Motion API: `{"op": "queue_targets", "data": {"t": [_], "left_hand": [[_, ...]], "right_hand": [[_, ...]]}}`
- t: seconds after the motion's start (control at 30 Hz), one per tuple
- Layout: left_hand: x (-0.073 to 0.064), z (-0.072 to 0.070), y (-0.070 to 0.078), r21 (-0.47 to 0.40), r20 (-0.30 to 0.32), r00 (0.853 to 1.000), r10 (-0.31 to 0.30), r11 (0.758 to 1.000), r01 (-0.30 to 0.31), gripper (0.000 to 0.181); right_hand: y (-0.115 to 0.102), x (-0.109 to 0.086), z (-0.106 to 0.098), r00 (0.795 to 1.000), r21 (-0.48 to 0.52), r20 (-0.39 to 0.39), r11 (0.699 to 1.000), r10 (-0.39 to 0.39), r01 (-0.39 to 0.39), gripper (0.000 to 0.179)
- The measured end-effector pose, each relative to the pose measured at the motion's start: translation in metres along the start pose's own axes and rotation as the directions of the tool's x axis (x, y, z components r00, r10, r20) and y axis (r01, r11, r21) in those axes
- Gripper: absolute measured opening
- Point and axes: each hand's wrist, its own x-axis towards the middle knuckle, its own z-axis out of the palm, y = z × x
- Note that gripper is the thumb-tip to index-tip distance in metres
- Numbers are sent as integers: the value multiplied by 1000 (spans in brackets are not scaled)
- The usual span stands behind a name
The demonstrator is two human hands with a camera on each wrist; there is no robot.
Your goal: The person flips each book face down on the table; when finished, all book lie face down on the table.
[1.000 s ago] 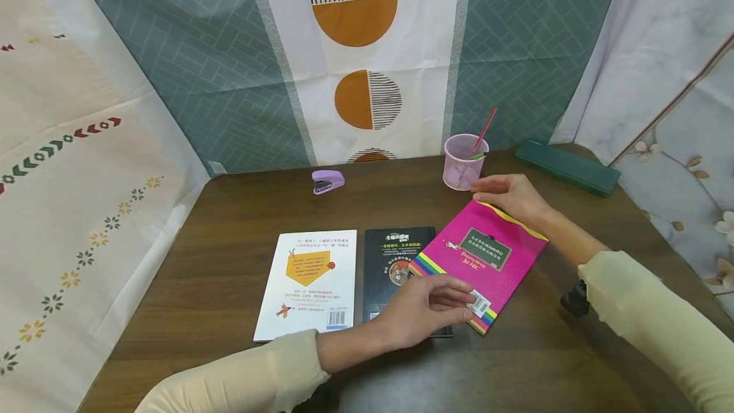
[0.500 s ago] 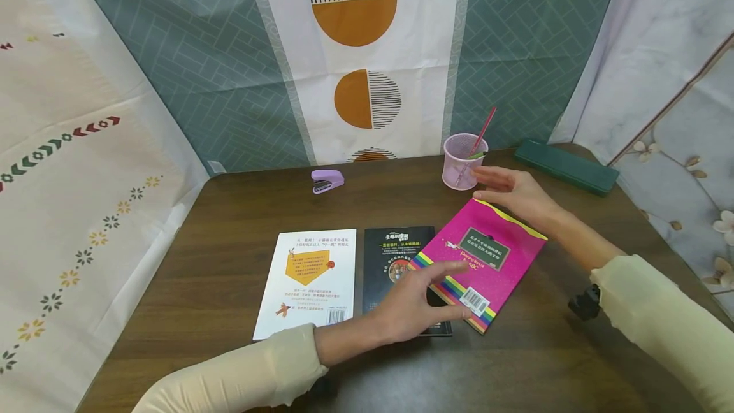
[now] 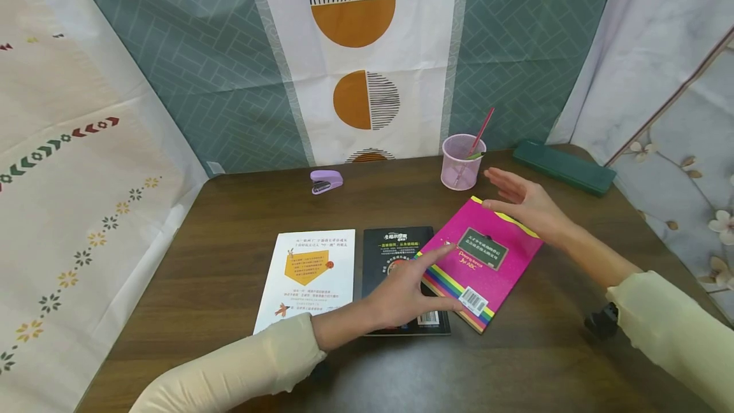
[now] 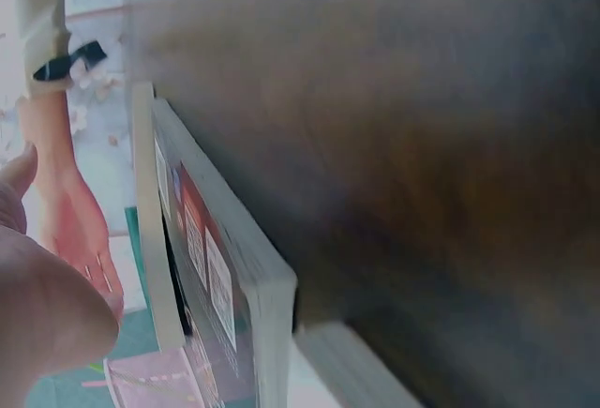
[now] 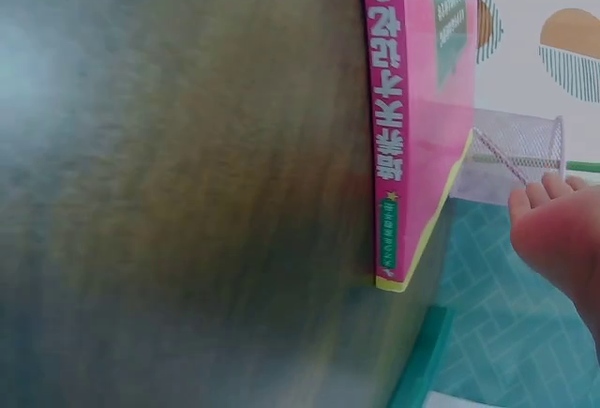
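Observation:
A pink book (image 3: 507,266) with a rainbow band lies tilted on the table, its left corner overlapping a black book (image 3: 395,241). My left hand (image 3: 404,292) is over the black book, thumb and fingers spread apart at the pink book's lower left; contact cannot be told. Over the pink book's top edge is my right hand (image 3: 530,206), fingers extended and thumb apart. Neither hand grips anything. To the left lies a white book (image 3: 312,273), its lower part hidden by the left sleeve. The right wrist view shows the pink book's spine (image 5: 389,117) beside the hand.
Behind the books a lilac mesh pen cup (image 3: 459,167) holds a red pencil (image 3: 483,127). A green case (image 3: 564,167) lies at the back right of the brown table (image 3: 189,285). A purple stapler (image 3: 326,181) stands at the back.
My right hand has shifted right, away from the pen cup, and its fingers have spread. My left thumb and fingers have parted, uncovering the barcode. The pink book has hardly moved.

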Motion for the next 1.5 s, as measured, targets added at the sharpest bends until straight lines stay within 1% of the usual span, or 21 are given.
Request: {"op": "queue_targets", "data": {"t": [0.1, 0.23, 0.33, 0.4, 0.47, 0.63, 0.77, 0.9, 1.03, 1.1, 1.2, 1.33, 1.5], "left_hand": [[3, -3, -4, 13, -13, 1000, 6, 1000, -6, 95], [8, -6, -12, 50, -49, 999, 16, 999, -13, 100], [13, -9, -19, 85, -78, 996, 34, 996, -27, 103], [17, -13, -23, 94, -83, 996, 37, 995, -29, 105], [21, -17, -27, 111, -80, 996, 28, 994, -19, 106], [28, -26, -37, 134, -47, 999, -6, 991, 13, 110], [31, -31, -42, 117, -10, 1000, -17, 993, 18, 114], [32, -34, -41, 90, 33, 999, -25, 996, 22, 116], [33, -36, -39, 87, 70, 997, -37, 996, 31, 116], [35, -38, -39, 99, 85, 995, -45, 994, 36, 116], [36, -38, -39, 117, 111, 992, -61, 992, 48, 117], [36, -38, -39, 129, 140, 987, -74, 990, 56, 117], [39, -37, -39, 146, 167, 983, -73, 988, 49, 115]], "right_hand": [[3, -3, 2, 1000, 32, 7, 999, 9, -9, 92], [6, -8, 5, 1000, 56, 18, 998, 25, -26, 99], [6, -15, 9, 999, 41, 8, 998, 46, -46, 105], [5, -19, 12, 998, 29, -6, 998, 62, -62, 108], [4, -23, 16, 996, 16, -26, 997, 82, -82, 111], [3, -33, 29, 987, -34, -93, 991, 128, -132, 121], [2, -42, 38, 978, -56, -138, 985, 154, -163, 127], [-3, -52, 42, 968, -54, -162, 978, 191, -202, 128], [-10, -63, 45, 958, -61, -183, 969, 223, -237, 128], [-14, -68, 47, 952, -59, -189, 965, 241, -256, 130], [-19, -76, 51, 939, -49, -191, 952, 288, -302, 132], [-23, -85, 56, 922, -27, -176, 935, 345, -355, 132], [-25, -93, 59, 912, 28, -145, 922, 385, -385, 131]]}}
